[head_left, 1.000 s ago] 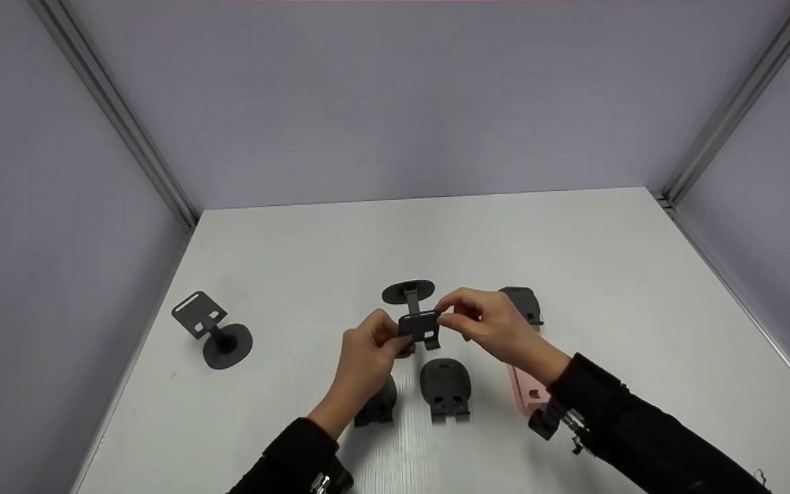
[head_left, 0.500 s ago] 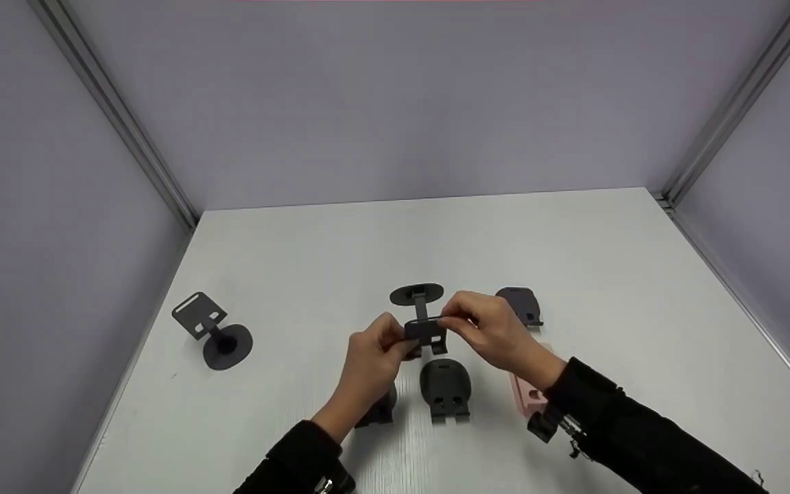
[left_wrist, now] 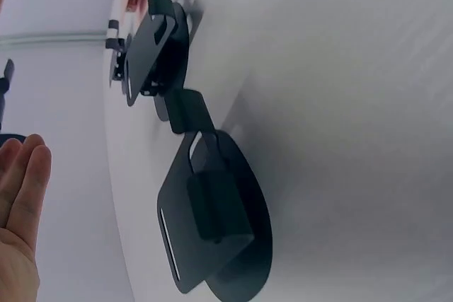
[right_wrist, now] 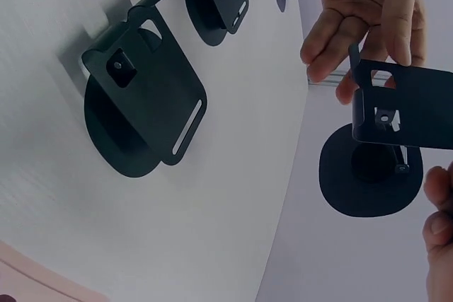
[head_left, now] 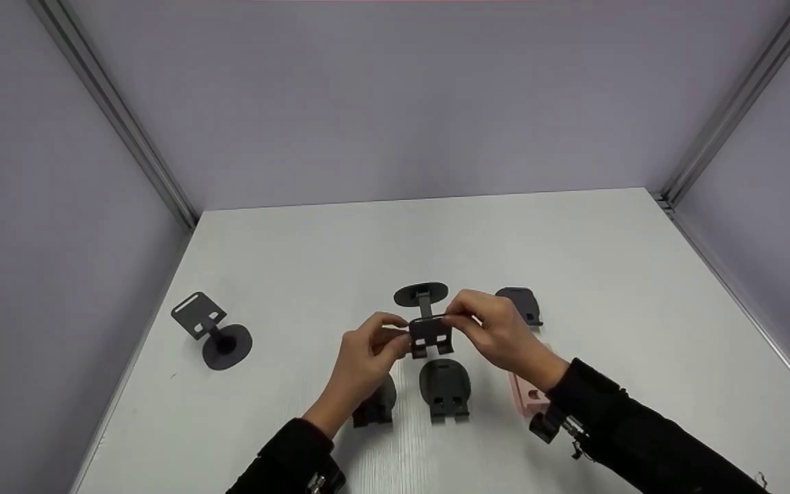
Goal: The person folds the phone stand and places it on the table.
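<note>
A dark phone stand (head_left: 430, 332) is held in the air above the middle of the table, its round base (head_left: 421, 294) pointing away and its slotted plate facing me. My right hand (head_left: 494, 329) pinches the plate's upper right corner. At the plate's left edge is my left hand (head_left: 365, 353), thumb and index finger at the edge and the other fingers loose. The right wrist view shows the left thumb (right_wrist: 398, 22) against the held plate (right_wrist: 425, 107). Just in front, another folded dark stand (head_left: 445, 387) lies on the table, and one more (head_left: 376, 405) is partly behind my left hand.
An unfolded dark stand (head_left: 227, 346) stands at the far left of the white table (head_left: 313, 254). Behind my right hand lies a folded dark stand (head_left: 522, 305). A pink piece (head_left: 529, 394) is partly covered by my right forearm. Pale walls enclose the table.
The held stand has shifted slightly right and a little down. My left thumb has slid back from the plate's face to its left edge. My right hand keeps its pinch.
</note>
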`<state>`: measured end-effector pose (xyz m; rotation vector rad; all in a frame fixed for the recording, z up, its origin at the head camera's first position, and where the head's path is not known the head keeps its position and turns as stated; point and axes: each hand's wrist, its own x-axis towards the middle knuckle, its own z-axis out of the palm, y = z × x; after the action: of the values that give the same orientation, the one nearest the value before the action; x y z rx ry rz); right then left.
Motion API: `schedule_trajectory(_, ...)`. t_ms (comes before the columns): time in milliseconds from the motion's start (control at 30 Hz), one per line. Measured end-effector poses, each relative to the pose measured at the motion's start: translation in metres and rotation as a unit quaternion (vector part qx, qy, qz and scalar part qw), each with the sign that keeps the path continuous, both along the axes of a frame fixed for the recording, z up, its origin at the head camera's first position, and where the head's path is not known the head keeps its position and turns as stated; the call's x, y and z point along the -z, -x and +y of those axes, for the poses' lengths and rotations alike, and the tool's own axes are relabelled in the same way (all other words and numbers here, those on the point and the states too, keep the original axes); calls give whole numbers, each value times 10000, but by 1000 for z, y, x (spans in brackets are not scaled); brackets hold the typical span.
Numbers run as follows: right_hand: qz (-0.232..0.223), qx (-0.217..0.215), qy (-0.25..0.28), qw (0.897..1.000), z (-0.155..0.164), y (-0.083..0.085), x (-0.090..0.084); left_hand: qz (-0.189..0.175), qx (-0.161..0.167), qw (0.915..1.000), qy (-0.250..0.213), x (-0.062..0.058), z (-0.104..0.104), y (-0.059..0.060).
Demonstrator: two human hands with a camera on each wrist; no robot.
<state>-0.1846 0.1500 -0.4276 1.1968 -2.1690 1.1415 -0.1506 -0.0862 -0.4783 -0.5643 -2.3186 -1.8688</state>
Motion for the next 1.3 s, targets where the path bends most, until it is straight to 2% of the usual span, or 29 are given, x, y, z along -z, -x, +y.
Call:
schedule_trajectory(133, -7, -57, 55, 10000, -1, -1, -1, -24, -261, 9996, -56, -1, -8, 4)
schedule_trajectory(200, 31, -100, 99, 9999, -2, -2, -2, 62, -599, 9981, 88, -1, -11, 7)
schedule_trajectory(300, 133, -155, 168, 9997, -3, -3, -2, 259, -1190, 9917, 423, -2, -14, 12)
schedule_trajectory(367, 161, -173, 200, 9995, -4, -3, -3, 295, -1358, 9884, 605, -3, -15, 16)
schedule_trajectory(433, 160, -210, 222, 9994, -5, -4, -3, 295, -1308, 9881, 758, -3, -15, 18)
schedule_trajectory(533, 79, -264, 215, 9994, -6, -6, -3, 182, -981, 9912, 871, -4, -15, 22)
schedule_trajectory(667, -14, -335, 167, 9993, -6, -7, -3, 62, -755, 9939, 801, -5, -13, 25)
schedule_trajectory(800, -36, -443, 149, 9989, -7, -7, -4, 32, -760, 9947, 691, -7, -12, 27)
schedule_trajectory(967, -41, -497, 149, 9986, -8, -8, -3, 193, -826, 9931, 809, -6, -10, 29)
schedule_trajectory(1100, -101, -511, 139, 9985, -8, -8, -2, 246, -875, 9934, 707, -4, -10, 29)
schedule_trajectory(1300, -278, -546, 146, 9980, -7, -10, 0, 506, -674, 9952, 498, -2, -11, 28)
